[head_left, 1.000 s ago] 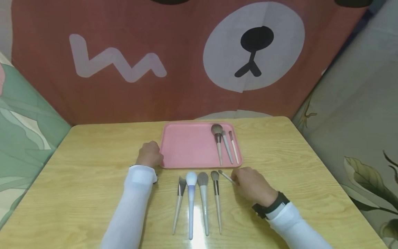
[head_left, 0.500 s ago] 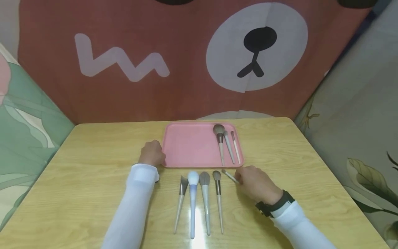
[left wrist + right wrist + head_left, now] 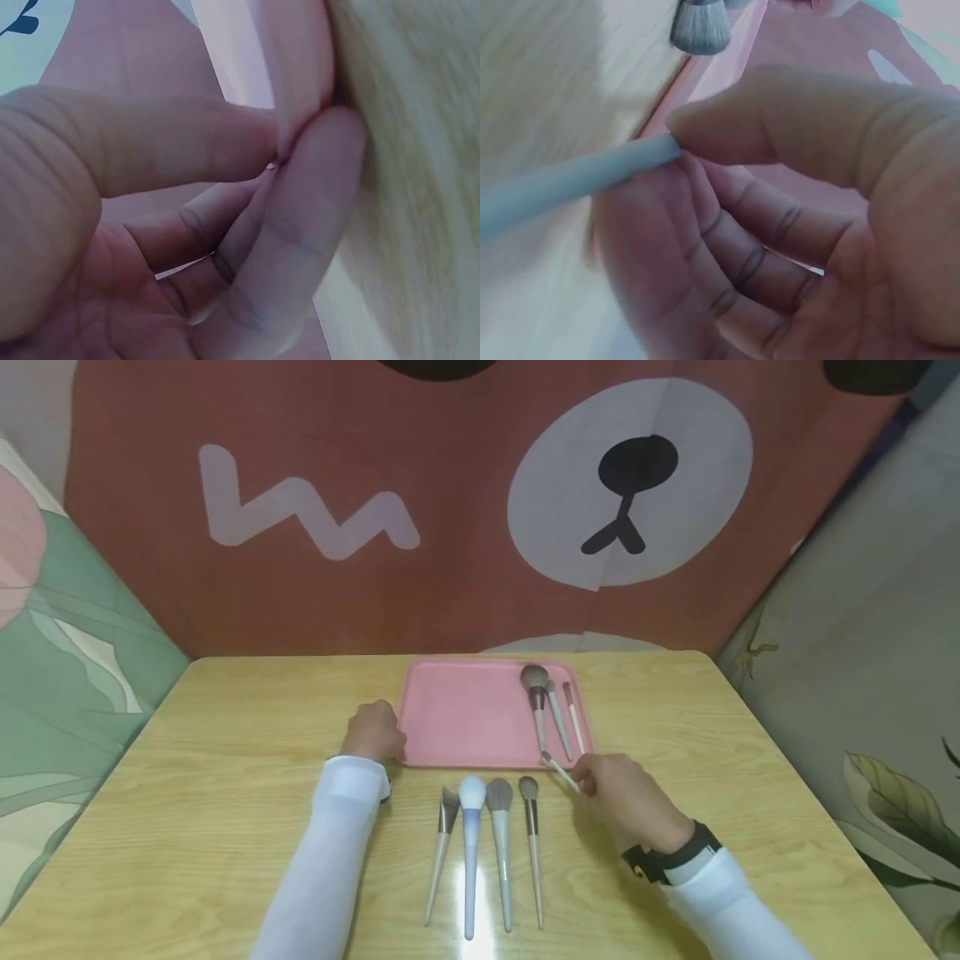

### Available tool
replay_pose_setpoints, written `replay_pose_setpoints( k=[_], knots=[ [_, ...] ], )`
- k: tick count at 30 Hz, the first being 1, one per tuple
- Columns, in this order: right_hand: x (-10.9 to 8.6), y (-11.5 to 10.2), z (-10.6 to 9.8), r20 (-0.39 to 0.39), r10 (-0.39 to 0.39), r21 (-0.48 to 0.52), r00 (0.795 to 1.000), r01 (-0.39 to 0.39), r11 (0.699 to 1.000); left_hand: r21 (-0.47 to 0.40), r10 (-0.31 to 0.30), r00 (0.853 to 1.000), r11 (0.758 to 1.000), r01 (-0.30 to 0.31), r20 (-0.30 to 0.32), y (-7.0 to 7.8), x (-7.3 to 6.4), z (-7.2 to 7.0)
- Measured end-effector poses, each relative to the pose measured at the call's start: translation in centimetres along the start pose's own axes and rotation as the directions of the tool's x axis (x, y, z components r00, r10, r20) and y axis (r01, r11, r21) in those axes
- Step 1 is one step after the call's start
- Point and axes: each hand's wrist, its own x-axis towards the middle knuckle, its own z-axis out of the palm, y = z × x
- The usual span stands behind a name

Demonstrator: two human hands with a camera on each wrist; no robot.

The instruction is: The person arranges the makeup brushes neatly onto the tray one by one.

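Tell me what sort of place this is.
Probably a screened-off tabletop booth: a wood-grain table, a cartoon-face backdrop behind it, and leaf-patterned hangings on both sides.

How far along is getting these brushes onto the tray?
Seemingly done: three brushes lie at the right side of the pink tray. In hand: the right hand pinches a small brush, its head by the tray's near rim, while the left hand pinches the tray's left edge. Apparently left: four brushes side by side on the table in front of the tray.
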Motion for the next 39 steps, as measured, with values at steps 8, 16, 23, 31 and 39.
replay_pose_setpoints(
  k=[8, 16, 23, 31, 39],
  knots=[
    [2.6, -1.3, -0.1, -0.061, 0.012, 0.087, 0.998, -0.007, 0.996, 0.011, 0.001, 1.000, 1.000, -0.001, -0.014, 0.1, -0.1, 0.0],
    [5.3, -2.2, 0.3, -0.069, 0.007, 0.129, 0.998, 0.002, 0.992, 0.002, -0.001, 1.000, 1.000, 0.001, -0.012, 0.0, -0.1, 0.1],
    [7.2, -2.4, 0.5, -0.085, 0.024, 0.165, 0.996, -0.010, 0.986, -0.011, 0.002, 1.000, 1.000, -0.002, -0.020, -0.2, 0.0, 0.2],
    [10.3, -2.7, 0.7, -0.133, 0.020, 0.167, 0.991, 0.003, 0.986, -0.018, -0.018, 1.000, 1.000, 0.018, -0.014, -0.2, 0.0, 0.2],
    [13.1, -3.9, 0.4, -0.192, 0.071, 0.144, 0.979, -0.044, 0.989, -0.010, 0.000, 1.000, 1.000, 0.000, -0.022, -0.3, 0.2, 0.3]
  ],
)
